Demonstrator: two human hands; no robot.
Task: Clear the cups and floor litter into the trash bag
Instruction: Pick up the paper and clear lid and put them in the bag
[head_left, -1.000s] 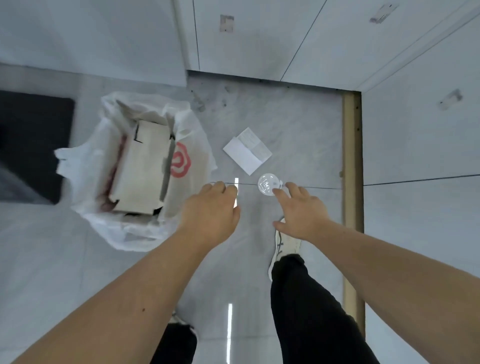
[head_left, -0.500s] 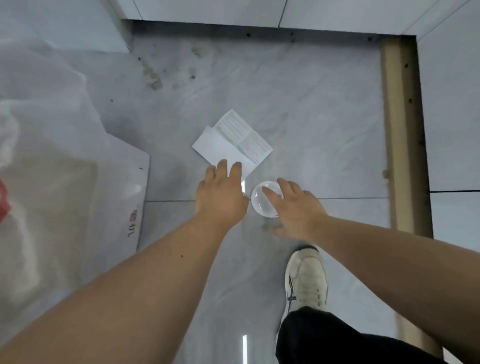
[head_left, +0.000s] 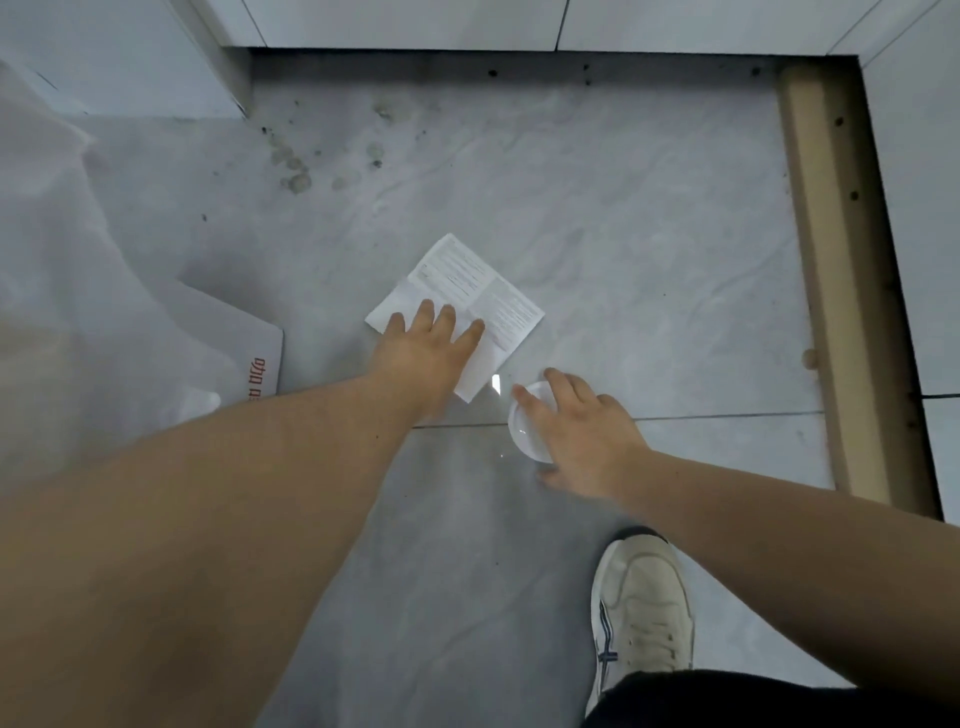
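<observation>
The trash bag (head_left: 78, 322) fills the left side, near edge sitting on the grey floor (head_left: 623, 234). My left hand (head_left: 423, 353) is flat, fingers spread, pressing on the folded paper (head_left: 493, 296). My right hand (head_left: 582, 431) is curled loosely over the clear cup (head_left: 522, 434) just right of it, fingertips touching the rim.

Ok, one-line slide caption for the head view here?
Left hand pressing on a folded printed leaflet on the floor while the right hand closes over a clear plastic cup.
</observation>
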